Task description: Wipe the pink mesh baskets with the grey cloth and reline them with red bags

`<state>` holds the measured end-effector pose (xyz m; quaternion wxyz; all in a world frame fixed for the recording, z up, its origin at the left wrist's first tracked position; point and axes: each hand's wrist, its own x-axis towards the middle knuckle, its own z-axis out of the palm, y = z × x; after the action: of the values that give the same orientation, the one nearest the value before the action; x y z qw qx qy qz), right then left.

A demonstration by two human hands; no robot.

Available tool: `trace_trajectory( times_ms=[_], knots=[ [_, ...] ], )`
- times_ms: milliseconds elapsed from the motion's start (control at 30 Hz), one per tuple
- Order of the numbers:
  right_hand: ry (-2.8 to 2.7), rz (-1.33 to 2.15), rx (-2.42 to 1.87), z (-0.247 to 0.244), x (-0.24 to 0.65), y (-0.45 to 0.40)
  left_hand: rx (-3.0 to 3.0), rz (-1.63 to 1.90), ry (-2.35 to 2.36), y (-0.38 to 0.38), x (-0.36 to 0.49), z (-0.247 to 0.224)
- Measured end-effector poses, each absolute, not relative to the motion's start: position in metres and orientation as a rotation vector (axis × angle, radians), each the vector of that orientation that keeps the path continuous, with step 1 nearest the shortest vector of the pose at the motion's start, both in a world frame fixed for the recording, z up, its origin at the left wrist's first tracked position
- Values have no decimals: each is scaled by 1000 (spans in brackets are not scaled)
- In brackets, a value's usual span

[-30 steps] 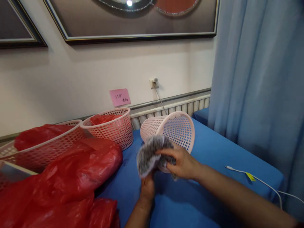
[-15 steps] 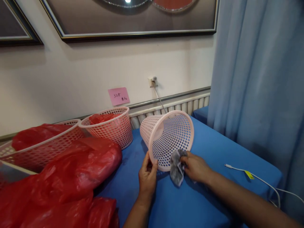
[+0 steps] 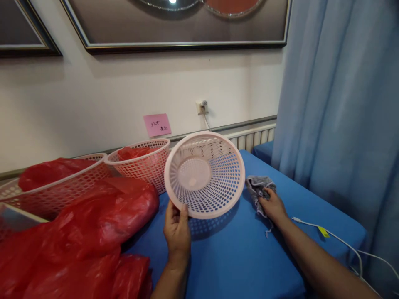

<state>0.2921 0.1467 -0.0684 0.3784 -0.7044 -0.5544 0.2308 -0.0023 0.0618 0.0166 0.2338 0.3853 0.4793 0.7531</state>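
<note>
A pink perforated basket (image 3: pixel 231 198) is tilted on its side above the blue table, its open mouth facing me. My left hand (image 3: pixel 177 228) grips its rim at the lower left, thumb inside. To the right of the basket, my right hand (image 3: pixel 273 205) is closed on a crumpled grey cloth (image 3: pixel 256 189), apart from the basket. A loose thread dangles from the cloth. The inside of the basket shows its round bottom and nothing in it.
Red plastic bags (image 3: pixel 93 220) lie piled at the left. Behind them stand two pink baskets (image 3: pixel 152 168) with red plastic inside. A white cable (image 3: pixel 339 241) with a yellow tag crosses the table's right side. A blue curtain (image 3: pixel 324 95) hangs at the right.
The basket has moved left and turned so its mouth faces me more. My right hand has moved away from its rim to the right with the grey cloth. My left hand has shifted left, still gripping.
</note>
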Motion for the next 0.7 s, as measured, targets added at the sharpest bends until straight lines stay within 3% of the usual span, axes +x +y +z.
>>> trace_trajectory(
  times_ms=[267,533,700],
  knots=[
    [-1818,818,-1304,-68,254,125,905,2290,1136,66,-14,65],
    [-1675,708,-1505,-79,270,133,803,2259,968,52,-30,158],
    [-1692,562,-1621,-90,272,137,720,2182,942,49,-30,169]
  ],
)
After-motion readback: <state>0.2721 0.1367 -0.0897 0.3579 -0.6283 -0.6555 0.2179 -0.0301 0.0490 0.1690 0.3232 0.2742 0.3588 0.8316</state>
